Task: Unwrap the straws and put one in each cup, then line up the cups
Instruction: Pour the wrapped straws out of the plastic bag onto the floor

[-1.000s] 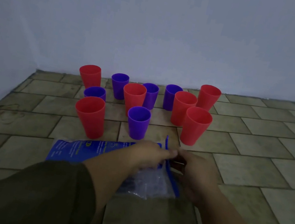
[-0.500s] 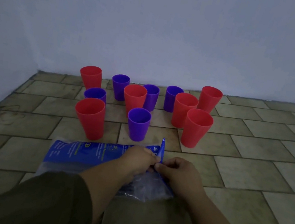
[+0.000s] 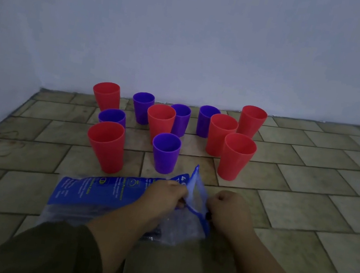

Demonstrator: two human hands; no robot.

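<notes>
Left hand (image 3: 165, 199) grips one side of the mouth of a blue-printed clear plastic packet (image 3: 98, 191), fingers curled tight on the film. Right hand (image 3: 229, 212) is fisted on the opposite side of the same mouth, pinching the blue edge strip. The two hands sit just apart and the opening is spread into a slack triangle between them, one corner sticking up.

Print on the packet: a white "4" near the raised corner, plus rows of yellow-green and white text too blurred to read. No brand legible. Dark contents show through the clear lower part; cannot tell if they are straws.

Both forearms reach forward from the bottom edge, knuckles up, wrists low near the beige tiled surface (image 3: 305, 205). The left arm wears a dark olive sleeve (image 3: 47, 254) pushed back from the wrist; the right forearm is bare nearly to the frame edge.

The packet lies flat on the tiles, long side running left. Just beyond it stand six red plastic cups (image 3: 106, 145) and five purple plastic cups (image 3: 165, 151), upright, open ends up, in a loose cluster. No straw shows in any cup. A pale wall (image 3: 190, 42) rises behind.
</notes>
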